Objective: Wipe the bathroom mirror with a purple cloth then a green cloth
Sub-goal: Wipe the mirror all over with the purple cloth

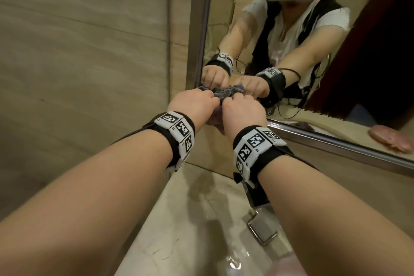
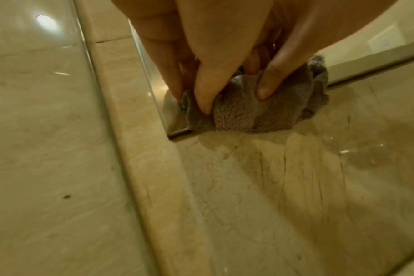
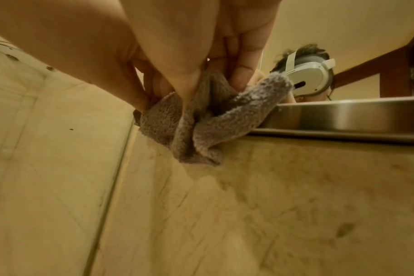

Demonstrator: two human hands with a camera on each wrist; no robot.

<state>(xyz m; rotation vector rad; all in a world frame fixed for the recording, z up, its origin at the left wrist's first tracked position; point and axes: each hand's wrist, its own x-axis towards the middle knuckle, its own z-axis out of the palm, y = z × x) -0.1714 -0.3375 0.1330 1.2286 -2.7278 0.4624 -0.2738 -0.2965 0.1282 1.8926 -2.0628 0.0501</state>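
Both hands bunch the purple cloth (image 1: 220, 94) against the lower left corner of the mirror (image 1: 336, 141). In the head view my left hand (image 1: 195, 102) grips the cloth's left part and my right hand (image 1: 240, 111) grips its right part, knuckles up and close together. The left wrist view shows the left hand (image 2: 225, 56) with its fingertips (image 2: 203, 100) pinching the crumpled cloth (image 2: 248, 115) at the steel frame corner. Seen from the right wrist, the right hand (image 3: 189, 56) holds folds of the cloth (image 3: 201, 128) beside the frame (image 3: 343, 115). No green cloth is in view.
A beige stone wall (image 1: 78, 51) stands left of the mirror. Below lies a wet marble counter (image 1: 179, 219) with a chrome fitting (image 1: 262, 231). A pink object (image 1: 389, 139) shows in the mirror's lower right. The mirror reflects a person wearing a headset.
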